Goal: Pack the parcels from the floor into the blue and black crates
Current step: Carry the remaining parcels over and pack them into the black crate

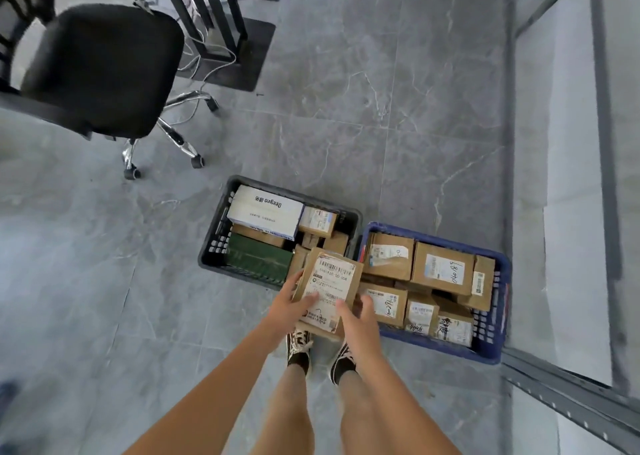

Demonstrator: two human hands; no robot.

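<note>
I hold a brown cardboard parcel (329, 286) with a white shipping label in both hands, above the near corner of the black crate. My left hand (294, 302) grips its left edge, thumb across the label. My right hand (356, 319) grips its lower right edge. The black crate (214, 243) on the floor holds a white box, a green box and several brown parcels. To its right stands the blue crate (498, 347), filled with several labelled brown parcels.
A black office chair (100, 70) on castors stands at the back left, with black desk legs and cables (211, 38) behind it. A grey metal shelving frame (571, 399) runs along the right. My feet in black shoes stand just behind the crates on grey tile floor.
</note>
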